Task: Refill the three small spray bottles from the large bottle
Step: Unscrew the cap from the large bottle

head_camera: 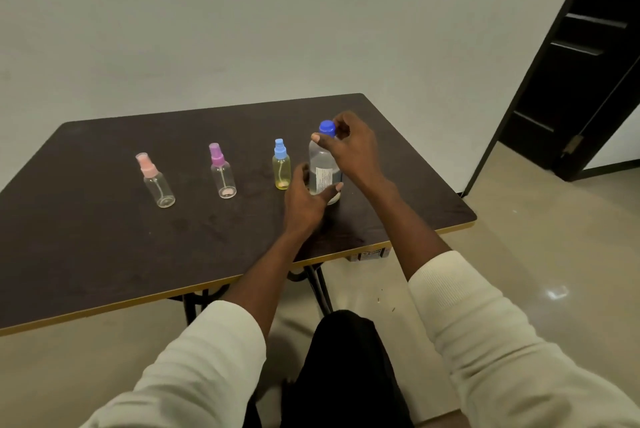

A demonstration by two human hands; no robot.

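The large clear bottle (322, 168) with a blue cap (327, 127) stands on the dark table (104, 237), right of centre. My right hand (353, 147) is at its top, fingers curled at the cap and thumb on the neck. My left hand (304, 199) curves around the bottle's lower body; whether it touches is unclear. Three small spray bottles stand in a row to the left: one with a blue top and yellowish body (281, 166), one with a purple top (221, 173), one with a pink top (156, 182). The purple and pink ones look empty.
The table's front edge has a yellow trim (207, 285), with black folding legs (322, 285) below. A white wall stands behind. A dark open door (568, 81) is at the right. The floor is pale tile. My dark trousers (346, 368) show at the bottom.
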